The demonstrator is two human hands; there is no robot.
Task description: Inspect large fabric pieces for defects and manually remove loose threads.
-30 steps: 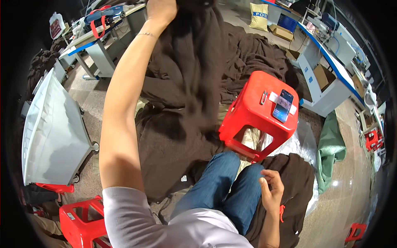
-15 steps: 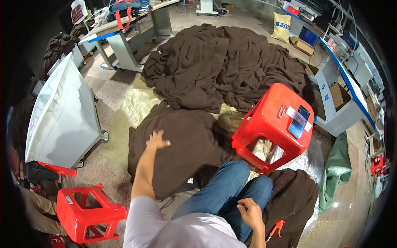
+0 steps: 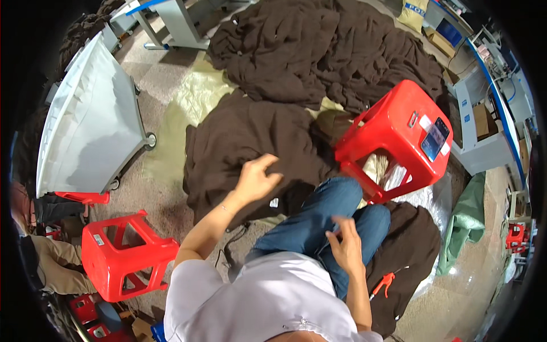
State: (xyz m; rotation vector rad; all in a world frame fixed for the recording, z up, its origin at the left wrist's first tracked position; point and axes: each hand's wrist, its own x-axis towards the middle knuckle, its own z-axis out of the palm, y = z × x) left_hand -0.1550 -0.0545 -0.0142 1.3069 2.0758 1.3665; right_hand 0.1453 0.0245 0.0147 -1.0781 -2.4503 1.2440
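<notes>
My left hand (image 3: 257,179) is over the near part of a flat brown cloth piece (image 3: 250,134), thumb and fingers apart and holding nothing. A small white label (image 3: 274,202) shows on that cloth near my left hand. My right hand (image 3: 346,248) is above my jeans near the knee, its fingers curled and partly blurred; anything in them is too small to make out. Beside my right leg lies another brown cloth (image 3: 407,251), with a red-handled air blow gun (image 3: 384,283) on it.
A red stool (image 3: 393,125) bearing a phone (image 3: 436,138) stands ahead right. A large brown cloth heap (image 3: 325,51) lies beyond. At left are a white wheeled bin (image 3: 94,119) and another red stool (image 3: 122,256), with a seated person's leg (image 3: 60,265) beside it.
My left hand has drawn back from the cloth's far left part toward me and to the right. My right hand has risen slightly over the knee. The view has tilted down.
</notes>
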